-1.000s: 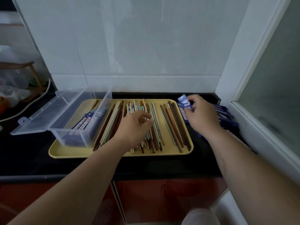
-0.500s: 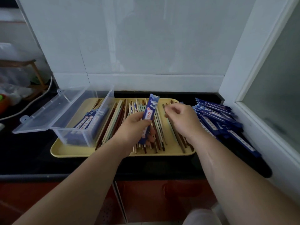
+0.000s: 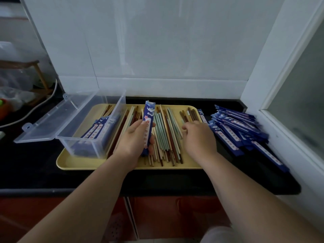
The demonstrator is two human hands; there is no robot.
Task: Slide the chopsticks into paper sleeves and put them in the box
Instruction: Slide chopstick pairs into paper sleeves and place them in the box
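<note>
Sleeve (image 3: 149,116) in L hand (image 3: 134,143); R hand (image 3: 199,137) on chopsticks (image 3: 164,135).

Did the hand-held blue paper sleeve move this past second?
Yes: the blue paper sleeve went left, from the right edge of the yellow plastic tray to its middle.

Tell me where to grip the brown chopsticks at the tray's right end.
Probably pinch the brown chopsticks from above near their far ends: they lie flat, side by side on the tray, with bare tray beside them there. The right hand covers their near part.
</note>
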